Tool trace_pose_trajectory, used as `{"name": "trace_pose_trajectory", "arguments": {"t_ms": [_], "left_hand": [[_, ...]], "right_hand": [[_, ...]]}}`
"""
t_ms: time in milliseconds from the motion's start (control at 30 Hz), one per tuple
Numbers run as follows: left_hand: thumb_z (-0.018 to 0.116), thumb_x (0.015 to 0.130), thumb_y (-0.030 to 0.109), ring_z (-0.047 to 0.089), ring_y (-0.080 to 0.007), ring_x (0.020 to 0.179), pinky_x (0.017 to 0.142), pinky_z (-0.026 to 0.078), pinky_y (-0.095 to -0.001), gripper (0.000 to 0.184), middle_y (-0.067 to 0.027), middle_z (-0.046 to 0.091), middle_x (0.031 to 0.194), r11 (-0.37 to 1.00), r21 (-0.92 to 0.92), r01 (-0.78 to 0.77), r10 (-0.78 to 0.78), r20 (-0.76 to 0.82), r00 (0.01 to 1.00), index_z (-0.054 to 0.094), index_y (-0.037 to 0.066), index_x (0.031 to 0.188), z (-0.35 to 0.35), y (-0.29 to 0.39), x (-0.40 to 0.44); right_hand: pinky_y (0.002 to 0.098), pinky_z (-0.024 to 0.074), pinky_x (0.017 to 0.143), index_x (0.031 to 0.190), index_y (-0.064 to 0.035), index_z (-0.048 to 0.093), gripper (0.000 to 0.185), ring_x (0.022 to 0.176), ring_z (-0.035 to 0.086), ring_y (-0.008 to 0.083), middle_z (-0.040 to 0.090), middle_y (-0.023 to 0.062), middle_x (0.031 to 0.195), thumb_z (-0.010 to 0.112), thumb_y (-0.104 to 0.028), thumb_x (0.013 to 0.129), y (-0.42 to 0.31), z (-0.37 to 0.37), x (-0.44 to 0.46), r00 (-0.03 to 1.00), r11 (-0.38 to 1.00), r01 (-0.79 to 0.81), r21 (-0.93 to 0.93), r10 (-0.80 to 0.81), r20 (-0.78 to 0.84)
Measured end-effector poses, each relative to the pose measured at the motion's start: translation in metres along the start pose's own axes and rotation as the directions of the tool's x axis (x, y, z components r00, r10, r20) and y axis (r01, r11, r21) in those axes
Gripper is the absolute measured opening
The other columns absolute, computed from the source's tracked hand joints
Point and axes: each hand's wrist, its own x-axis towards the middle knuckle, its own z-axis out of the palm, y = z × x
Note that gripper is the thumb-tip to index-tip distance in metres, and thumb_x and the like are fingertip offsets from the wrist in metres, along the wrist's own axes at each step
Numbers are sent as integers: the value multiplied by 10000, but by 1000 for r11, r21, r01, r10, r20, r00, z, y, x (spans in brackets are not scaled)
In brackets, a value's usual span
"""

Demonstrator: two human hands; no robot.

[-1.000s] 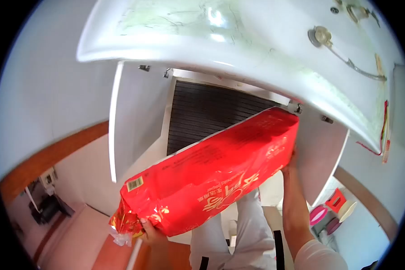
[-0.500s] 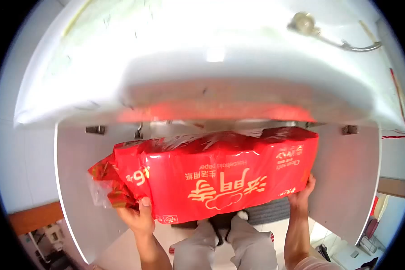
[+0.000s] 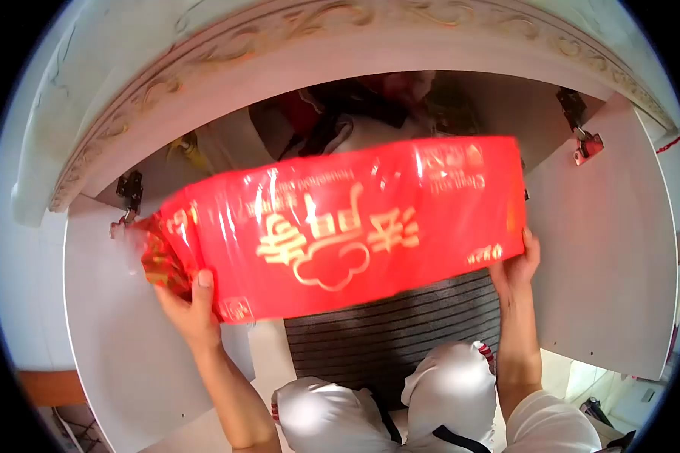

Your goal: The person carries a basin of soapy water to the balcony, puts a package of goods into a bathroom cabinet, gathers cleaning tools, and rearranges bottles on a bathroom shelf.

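Note:
A long red plastic-wrapped pack of household paper (image 3: 340, 226) is held up between my two hands, in front of an open cabinet. It tilts, with its right end higher. My left hand (image 3: 189, 306) grips the lower left corner beside the gathered, crinkled wrap, thumb on the front. At the opposite end, my right hand (image 3: 517, 264) clasps the lower right corner, with some fingers hidden behind the pack. Behind the pack's upper edge, the dark cabinet interior (image 3: 272, 124) shows several jumbled items that I cannot make out clearly.
Two pale cabinet doors stand swung out, the left door (image 3: 121, 332) and the right door (image 3: 604, 264), with metal hinges (image 3: 585, 143). Above is a carved countertop edge (image 3: 340, 19). A dark striped mat (image 3: 393, 325) lies on the floor near my bent knees (image 3: 453, 385).
My view has dropped lower, and the cabinet interior now shows under the countertop. My knees are bent now. Both hands still hold the pack, which sits higher and further left in view.

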Motion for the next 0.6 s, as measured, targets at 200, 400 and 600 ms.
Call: {"name": "trace_pose_trajectory", "arguments": {"t_ms": [200,400,600], "left_hand": [[732,777,90,537,-224,1072,937,422,-323,570,-137,548,1196,964,261,-44,38,26,999,437,-29,1250,50,15,99],[761,745,90,570,-189,1016,916,440,-327,383,-111,619,1090,974,144,-175,125,299,946,591,-37,1064,83,-44,171],[707,798,337,549,-292,1097,964,403,-381,596,-168,587,1176,867,392,-307,144,393,908,494,-13,1231,98,-75,160]], "right_hand": [[474,451,899,1257,-121,478,531,1125,529,215,551,77,1234,393,-525,923,1,74,87,994,974,24,-226,-48,-100],[387,544,694,1266,-135,435,572,988,600,208,573,77,1171,487,-548,873,13,58,128,964,951,-130,-279,56,-261],[305,536,649,1227,-123,459,523,993,562,167,582,56,1099,528,-505,877,32,47,131,933,888,-91,-450,-81,-349]]}}
